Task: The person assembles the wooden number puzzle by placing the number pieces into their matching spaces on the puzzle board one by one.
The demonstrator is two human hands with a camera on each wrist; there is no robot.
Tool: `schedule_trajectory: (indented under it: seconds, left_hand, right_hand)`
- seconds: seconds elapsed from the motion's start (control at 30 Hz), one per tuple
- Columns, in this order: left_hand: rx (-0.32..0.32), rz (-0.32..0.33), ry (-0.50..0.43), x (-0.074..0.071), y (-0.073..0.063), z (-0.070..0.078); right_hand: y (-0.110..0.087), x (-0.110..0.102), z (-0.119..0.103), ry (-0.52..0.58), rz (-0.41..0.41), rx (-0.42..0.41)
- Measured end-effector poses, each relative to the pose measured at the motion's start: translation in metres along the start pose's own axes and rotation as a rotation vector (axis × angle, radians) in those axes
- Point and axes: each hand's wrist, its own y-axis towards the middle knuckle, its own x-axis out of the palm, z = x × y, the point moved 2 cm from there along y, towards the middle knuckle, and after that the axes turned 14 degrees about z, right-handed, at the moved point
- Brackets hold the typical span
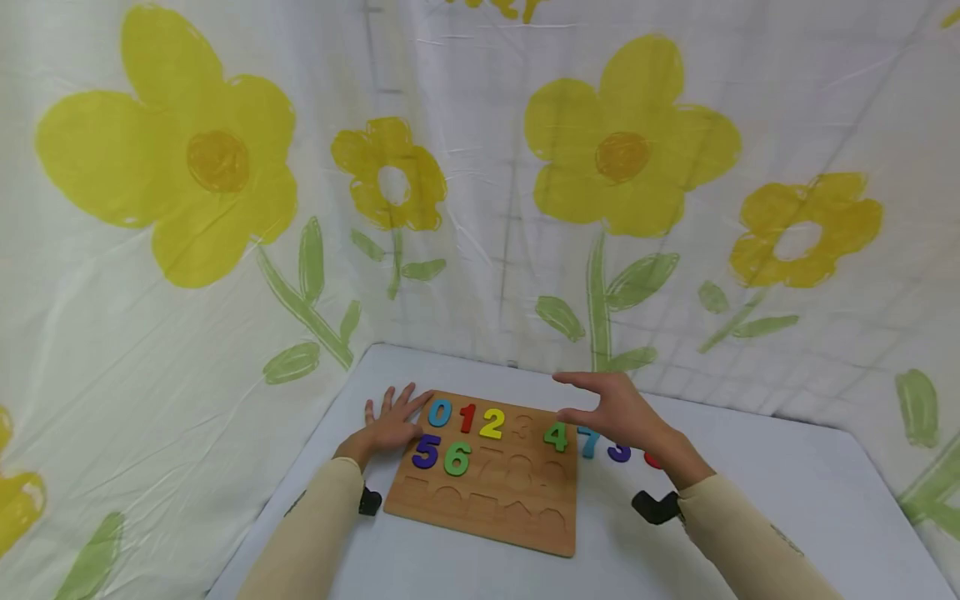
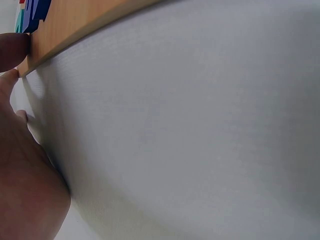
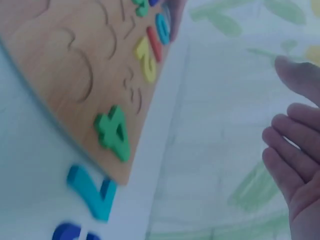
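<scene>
One wooden board point(image 1: 489, 483), long axis crosswise, numerals point(image 1: 468, 419) with tops pointing away

The board point(image 1: 517, 531) is made of smooth, matt wood, the numerals point(image 3: 91, 198) are finished smooth, perhaps painted, the table point(image 2: 200, 110) is covered in fine-textured cloth, and the backdrop point(image 1: 468, 275) is formed of creased fabric.

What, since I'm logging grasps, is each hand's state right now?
Left hand: open, touching the wooden number puzzle board.
Right hand: open, holding nothing.
</scene>
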Motion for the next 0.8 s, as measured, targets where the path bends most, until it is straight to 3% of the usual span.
schedule_trajectory:
  seconds: [0.13,0.43,0.8]
  left_hand:
    - [-0.003,-0.008,0.001,0.0,0.0,0.0]
    - [0.0,0.0,-0.009,0.0,-0.002,0.0]
    - [-0.003,0.002,-0.004,0.0,0.0,0.0]
  right_hand:
    - [-0.019,-0.023,0.017,-0.009,0.041,-0.02]
    - [-0.068,-0.062,0.061,-0.078,0.08,0.043]
    - [-0.125,-0.099,0.104,-0.182,0.102,0.188]
